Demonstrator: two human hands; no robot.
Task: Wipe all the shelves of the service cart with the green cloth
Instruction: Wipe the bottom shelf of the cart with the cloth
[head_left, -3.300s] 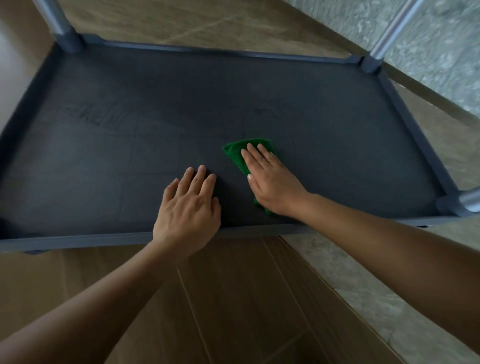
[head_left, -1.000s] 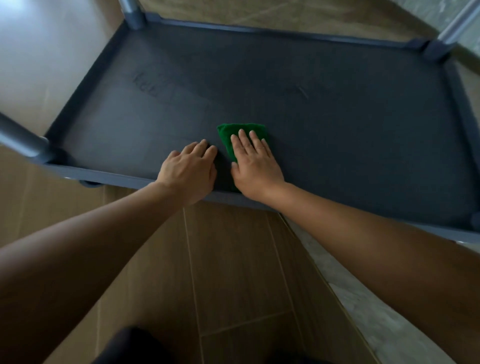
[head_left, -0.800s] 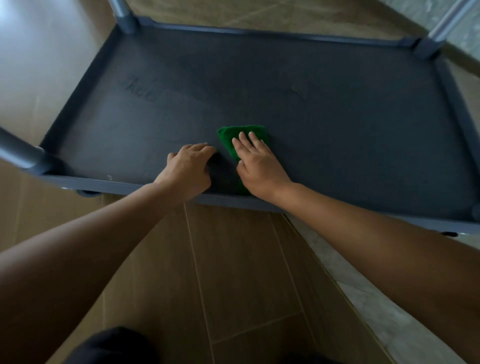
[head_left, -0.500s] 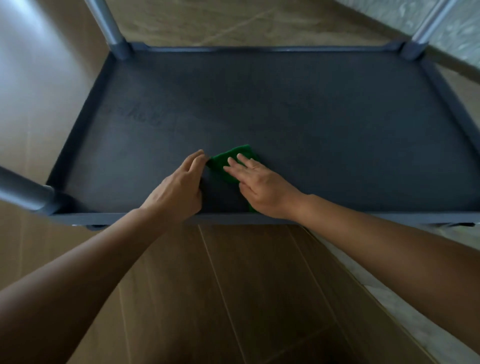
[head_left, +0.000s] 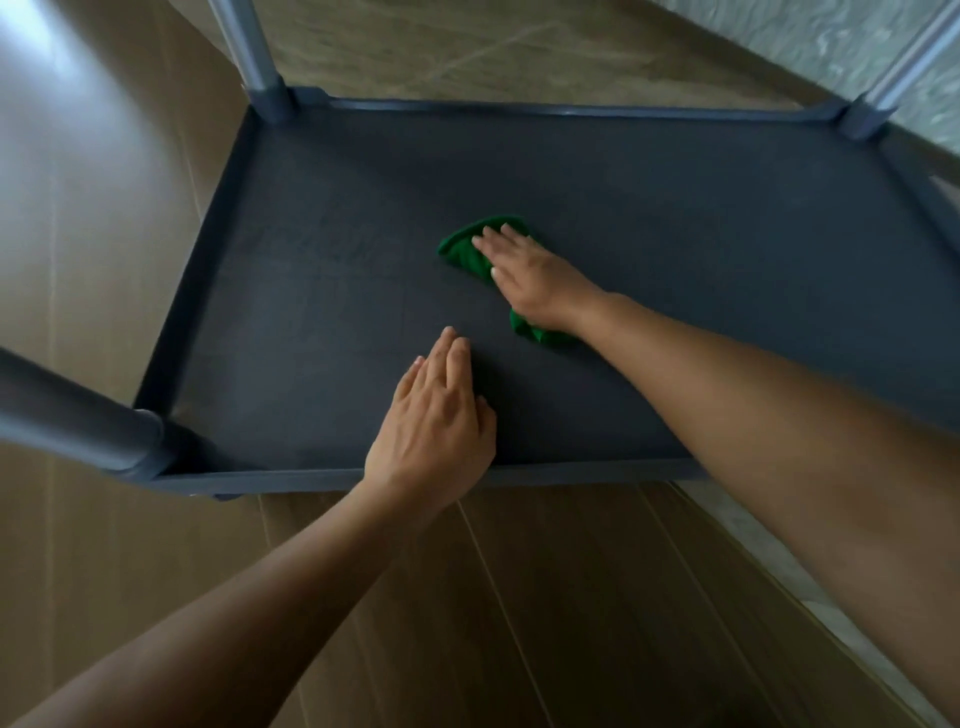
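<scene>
Head cam: my right hand (head_left: 535, 280) is flat, fingers straight, pressing the green cloth (head_left: 460, 252) onto the shelf (head_left: 675, 234). Meanwhile my left hand (head_left: 434, 426) rests flat nearby, holding nothing.

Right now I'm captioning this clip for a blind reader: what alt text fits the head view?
A right hand presses a green cloth flat on the middle of a dark service cart shelf, seen from above; the left hand rests flat on the shelf near its front rim.

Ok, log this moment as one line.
step: wipe shelf | right hand: pressing green cloth flat, mid-shelf | left hand: flat on shelf near front rim
</scene>
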